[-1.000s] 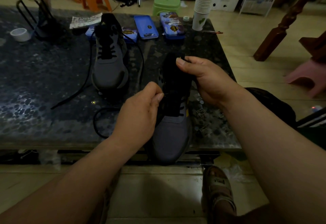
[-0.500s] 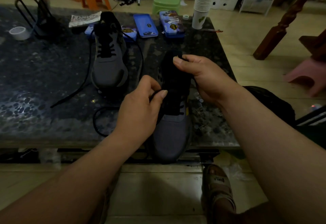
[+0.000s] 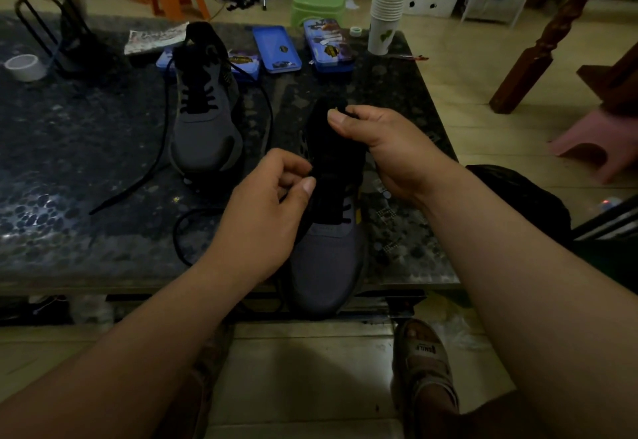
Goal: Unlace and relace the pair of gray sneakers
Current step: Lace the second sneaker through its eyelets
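Observation:
A gray sneaker (image 3: 328, 266) stands at the table's near edge, toe toward me. My left hand (image 3: 266, 217) pinches its black lace (image 3: 186, 231) at the eyelets, between thumb and curled fingers; the lace loops out to the left on the table. My right hand (image 3: 390, 148) grips the black tongue and collar at the sneaker's heel end. The second gray sneaker (image 3: 203, 117) lies farther back on the left, partly laced, with its loose black lace ends (image 3: 152, 165) trailing over the table.
The dark pebble-patterned table (image 3: 86, 197) carries a tape roll (image 3: 24, 67), blue tins (image 3: 276, 48), a stack of paper cups (image 3: 390, 0) and a black wire stand (image 3: 51, 38). Stools stand on the floor behind and right. My sandalled foot (image 3: 424, 359) is below.
My left hand has shifted slightly up along the sneaker's lacing, thumb now over the lace. My right hand keeps its grip on the tongue.

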`<state>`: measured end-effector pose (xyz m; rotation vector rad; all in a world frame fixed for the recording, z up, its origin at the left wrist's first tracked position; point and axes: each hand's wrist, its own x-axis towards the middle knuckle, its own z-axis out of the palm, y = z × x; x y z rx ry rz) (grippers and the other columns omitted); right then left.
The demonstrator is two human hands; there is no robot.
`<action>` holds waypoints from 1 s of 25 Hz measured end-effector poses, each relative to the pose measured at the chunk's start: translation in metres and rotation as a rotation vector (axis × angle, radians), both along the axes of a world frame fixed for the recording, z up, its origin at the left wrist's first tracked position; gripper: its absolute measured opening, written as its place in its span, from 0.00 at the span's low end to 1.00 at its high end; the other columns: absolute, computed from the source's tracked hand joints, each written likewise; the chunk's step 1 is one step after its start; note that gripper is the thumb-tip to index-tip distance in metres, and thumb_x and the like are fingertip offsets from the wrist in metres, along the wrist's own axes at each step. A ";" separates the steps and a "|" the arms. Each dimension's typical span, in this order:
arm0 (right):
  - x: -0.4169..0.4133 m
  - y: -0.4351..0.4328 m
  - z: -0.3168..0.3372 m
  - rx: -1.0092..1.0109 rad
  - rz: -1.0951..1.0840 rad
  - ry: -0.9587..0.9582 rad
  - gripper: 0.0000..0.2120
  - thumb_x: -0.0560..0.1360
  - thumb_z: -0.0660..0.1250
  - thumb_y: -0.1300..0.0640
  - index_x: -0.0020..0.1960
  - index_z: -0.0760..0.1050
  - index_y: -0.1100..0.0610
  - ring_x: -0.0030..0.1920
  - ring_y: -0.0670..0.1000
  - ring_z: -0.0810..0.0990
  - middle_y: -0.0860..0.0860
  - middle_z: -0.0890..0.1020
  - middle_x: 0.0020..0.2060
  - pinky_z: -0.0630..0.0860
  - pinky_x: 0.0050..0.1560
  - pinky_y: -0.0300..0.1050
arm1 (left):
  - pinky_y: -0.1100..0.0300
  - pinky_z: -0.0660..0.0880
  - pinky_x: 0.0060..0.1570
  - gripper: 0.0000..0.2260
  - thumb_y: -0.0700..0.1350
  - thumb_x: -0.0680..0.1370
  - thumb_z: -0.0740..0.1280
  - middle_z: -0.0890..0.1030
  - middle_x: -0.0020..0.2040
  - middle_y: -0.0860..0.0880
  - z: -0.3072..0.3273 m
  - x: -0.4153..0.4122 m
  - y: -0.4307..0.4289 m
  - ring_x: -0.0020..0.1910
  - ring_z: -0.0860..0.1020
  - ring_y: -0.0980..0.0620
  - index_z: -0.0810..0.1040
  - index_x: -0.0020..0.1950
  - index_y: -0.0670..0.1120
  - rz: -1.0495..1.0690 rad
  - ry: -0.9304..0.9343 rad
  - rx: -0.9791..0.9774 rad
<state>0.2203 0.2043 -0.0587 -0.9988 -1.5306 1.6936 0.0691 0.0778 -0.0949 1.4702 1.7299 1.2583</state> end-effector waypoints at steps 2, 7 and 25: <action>0.000 -0.001 0.001 -0.005 -0.011 0.003 0.07 0.82 0.68 0.58 0.55 0.83 0.60 0.47 0.44 0.87 0.49 0.88 0.45 0.79 0.44 0.33 | 0.65 0.70 0.35 0.04 0.47 0.83 0.67 0.78 0.37 0.57 -0.001 -0.002 -0.001 0.34 0.75 0.61 0.77 0.50 0.56 0.009 -0.027 -0.021; -0.001 -0.002 0.002 -0.020 -0.017 0.017 0.09 0.82 0.68 0.58 0.57 0.82 0.61 0.48 0.46 0.87 0.50 0.88 0.46 0.80 0.45 0.35 | 0.70 0.66 0.30 0.06 0.45 0.83 0.68 0.75 0.30 0.62 0.003 0.001 -0.002 0.29 0.71 0.63 0.80 0.47 0.51 0.000 0.034 -0.016; 0.037 -0.052 -0.005 0.257 -0.027 -0.416 0.02 0.77 0.74 0.58 0.49 0.82 0.54 0.40 0.45 0.81 0.50 0.84 0.41 0.79 0.43 0.43 | 0.72 0.65 0.33 0.04 0.46 0.82 0.69 0.76 0.36 0.57 0.003 -0.001 0.006 0.32 0.73 0.64 0.82 0.49 0.53 -0.001 0.114 -0.018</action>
